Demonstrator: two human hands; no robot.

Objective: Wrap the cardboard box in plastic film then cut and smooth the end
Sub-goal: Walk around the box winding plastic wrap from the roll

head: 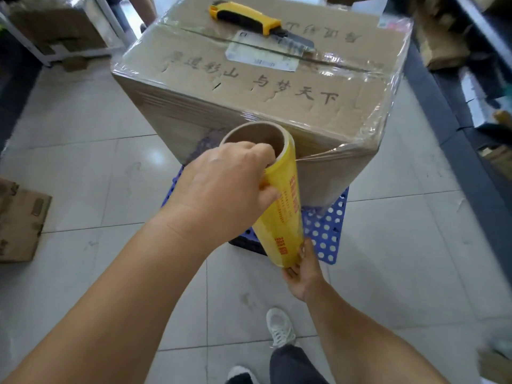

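A large cardboard box [249, 87] with printed characters stands on a blue perforated pallet [327, 231]; clear film covers its sides and upper edges. In front of it I hold a yellow roll of plastic film [282, 206] tilted nearly upright. My left hand [224, 187] grips the top end, fingers hooked into the cardboard core. My right hand [302, 267] holds the bottom end. A sheet of film [324, 176] stretches from the roll to the box's near right corner. A yellow and black utility knife [249, 18] lies on the box top.
Flattened cardboard [19, 220] lies on the tiled floor at left. More boxes sit at the far left under a white frame [110, 26]. Dark shelving with clutter [471, 79] runs along the right. My shoes [279, 328] are on the floor below the roll.
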